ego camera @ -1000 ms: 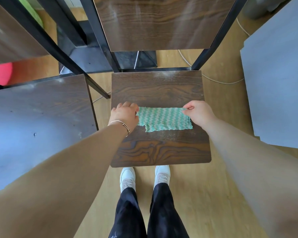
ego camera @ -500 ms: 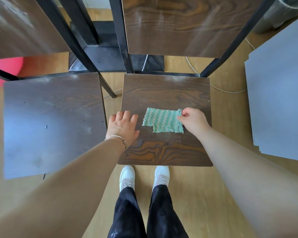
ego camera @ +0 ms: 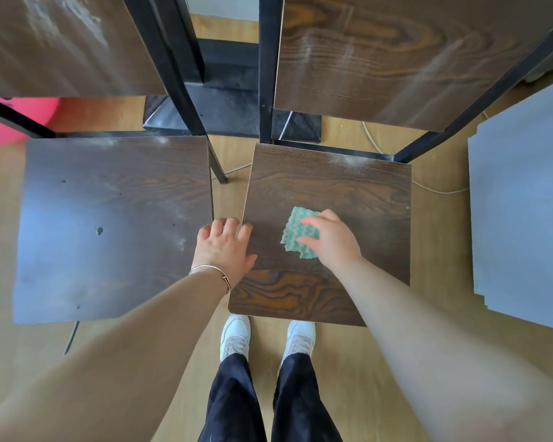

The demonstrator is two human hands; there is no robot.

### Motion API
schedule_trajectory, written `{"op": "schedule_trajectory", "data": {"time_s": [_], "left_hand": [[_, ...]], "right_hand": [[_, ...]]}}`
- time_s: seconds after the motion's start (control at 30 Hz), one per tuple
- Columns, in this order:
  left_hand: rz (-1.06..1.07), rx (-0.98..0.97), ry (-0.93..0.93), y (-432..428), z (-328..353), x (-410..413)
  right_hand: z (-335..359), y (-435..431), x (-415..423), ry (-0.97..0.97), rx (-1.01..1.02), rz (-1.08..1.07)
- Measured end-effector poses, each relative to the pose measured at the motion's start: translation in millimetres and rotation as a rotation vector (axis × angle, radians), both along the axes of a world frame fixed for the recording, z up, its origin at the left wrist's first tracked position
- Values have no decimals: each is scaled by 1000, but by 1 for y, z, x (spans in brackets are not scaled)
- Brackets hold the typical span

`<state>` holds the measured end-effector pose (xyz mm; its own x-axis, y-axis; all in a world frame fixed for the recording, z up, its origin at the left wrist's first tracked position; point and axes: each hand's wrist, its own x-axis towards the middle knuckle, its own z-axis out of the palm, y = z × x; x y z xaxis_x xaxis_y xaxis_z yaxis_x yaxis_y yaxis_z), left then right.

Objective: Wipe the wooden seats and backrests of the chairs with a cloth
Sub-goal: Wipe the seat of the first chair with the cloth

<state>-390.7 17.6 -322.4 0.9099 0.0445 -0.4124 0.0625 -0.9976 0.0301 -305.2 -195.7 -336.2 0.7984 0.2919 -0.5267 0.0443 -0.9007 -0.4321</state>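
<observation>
A folded green patterned cloth (ego camera: 296, 229) lies on the dark wooden seat (ego camera: 329, 189) of the right chair. My right hand (ego camera: 331, 239) presses flat on the cloth, fingers spread over it. My left hand (ego camera: 224, 247) rests open on the seat's left edge, fingers straight. That chair's wooden backrest (ego camera: 396, 55) rises behind the seat. A second chair stands to the left, with a dusty seat (ego camera: 109, 224) and a backrest (ego camera: 61, 43).
Black metal chair frames (ego camera: 173, 68) stand between the backrests. A grey board (ego camera: 521, 215) lies at the right. A white cable (ego camera: 434, 189) runs on the wooden floor. A pink object (ego camera: 10, 122) sits at far left. My feet (ego camera: 267, 338) stand before the seat.
My left hand let go of the cloth and moved to the seat's left edge. My right hand folded the cloth smaller and now lies flat on it.
</observation>
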Motion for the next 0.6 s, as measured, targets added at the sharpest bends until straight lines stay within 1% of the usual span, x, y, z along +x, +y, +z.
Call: {"op": "schedule_trajectory", "data": {"time_s": [0.1, 0.17, 0.27, 0.33, 0.47, 0.6], "left_hand": [[0, 1, -1, 4, 0, -1], [-4, 6, 1, 8, -1, -1], [3, 16, 0, 16, -2, 0], [9, 28, -3, 23, -3, 0], [34, 39, 10, 36, -6, 4], [72, 41, -7, 44, -8, 9]], "right_hand": [[-8, -4, -2, -46, -89, 177], [-15, -4, -5, -113, -94, 189], [-25, 0, -10, -219, -36, 125], [-30, 5, -9, -249, 12, 70], [-26, 30, 8, -216, 65, -27], [-15, 77, 54, -210, 153, -162]]}}
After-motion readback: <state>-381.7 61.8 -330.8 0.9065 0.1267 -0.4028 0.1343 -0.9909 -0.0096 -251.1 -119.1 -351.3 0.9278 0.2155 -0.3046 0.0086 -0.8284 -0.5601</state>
